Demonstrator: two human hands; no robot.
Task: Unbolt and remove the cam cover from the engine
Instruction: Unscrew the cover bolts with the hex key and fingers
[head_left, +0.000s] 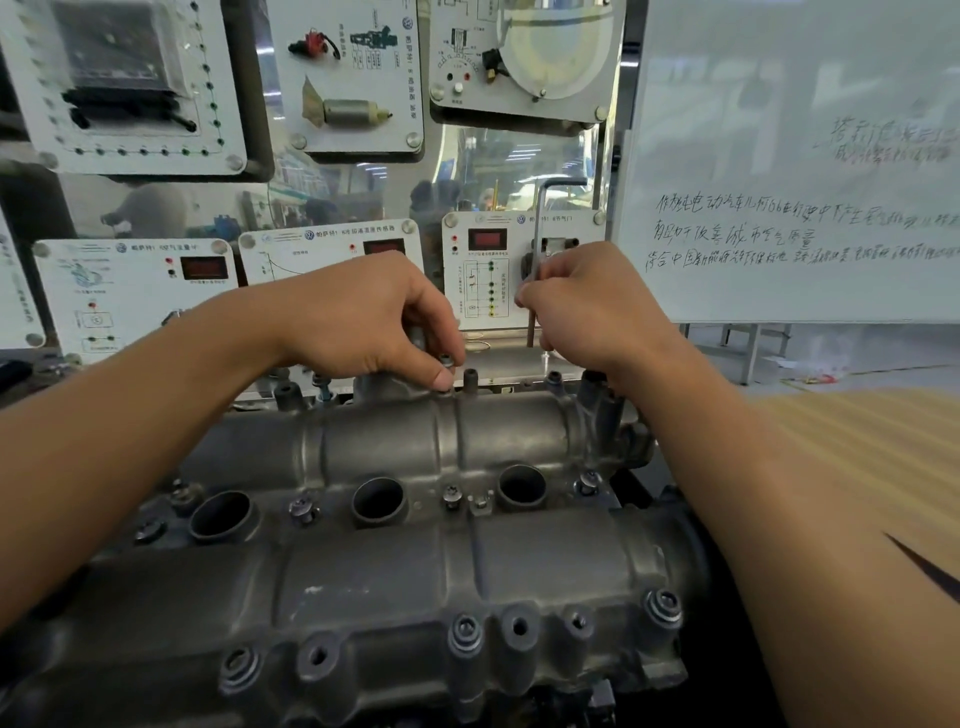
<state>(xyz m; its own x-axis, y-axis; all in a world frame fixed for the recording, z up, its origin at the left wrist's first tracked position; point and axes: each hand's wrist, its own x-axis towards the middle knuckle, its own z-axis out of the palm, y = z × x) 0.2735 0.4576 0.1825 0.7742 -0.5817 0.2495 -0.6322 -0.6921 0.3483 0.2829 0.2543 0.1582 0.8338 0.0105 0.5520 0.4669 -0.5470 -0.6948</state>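
Head view: the cam cover (395, 566) lies across mid-frame on top of the engine, with both forearms reaching over it to its far edge. The left grip (374, 317) is palm-down with the wrist arched. Its thumb and curled fingers pinch a bolt (445, 358) that stands proud of a boss on the far flange. The right grip (587, 306) is closed round the long shank of an L-shaped hex key (540, 228), held near upright with the short arm at top pointing right. The key's lower end shows beside the knuckles, and I cannot tell whether it is seated in anything. It looks parked to me while the other hand works.

My read is that this bolt is being spun out by finger. To do it well I would keep the pinch on the head and turn it out fully. I would then lift it straight along its axis so the threads do not bind, and carry it well clear of the open plug wells (378, 501), where a dropped bolt would be awkward to fetch.

The near flange shows a seated bolt (664, 605) beside an empty hole (519, 626), and a middle-row bolt (452, 493) is in place. I judge the unbolting partly done, so I would not lever the cover yet.
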